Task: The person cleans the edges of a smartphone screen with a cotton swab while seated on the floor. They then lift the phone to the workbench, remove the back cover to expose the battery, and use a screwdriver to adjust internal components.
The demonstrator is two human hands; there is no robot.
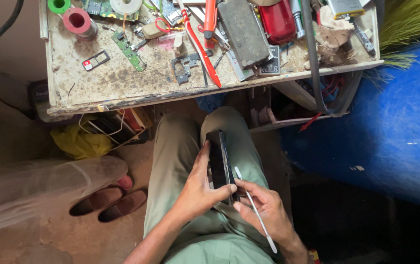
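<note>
While the person sits, the head view looks down on lap and tabletop:

Left hand: the left hand (197, 188) wraps the black phone (221, 164) from the left side, thumb across its lower end and fingers behind it; this grip is clenched on the phone.

Phone: held on edge above the lap, over the olive-green trousers (171, 146), its long side running away from the body, just below the tabletop's front edge.

Right hand: the right hand (263, 208) pinches a thin white pry tool (256, 210) between thumb and fingers; its grip is closed on the tool.

Pry tool: slanted, its upper tip touching or just beside the phone's right edge near the lower end, its tail reaching past the wrist toward the lower right.

Tabletop: a worn, dusty tabletop (97, 83) at the top of the frame, strewn with a green circuit board (129, 51), a red-handled tool (201, 49), a red solder spool (79, 22), a grey flat metal case (241, 32) and a small black frame part (185, 66).

Floor: dark brown slippers (109, 203) lie on the dirt floor to the left of the legs, with a yellow bag (78, 142) under the tabletop.

Right side: a blue surface (395, 127) fills the space beside the person.
</note>
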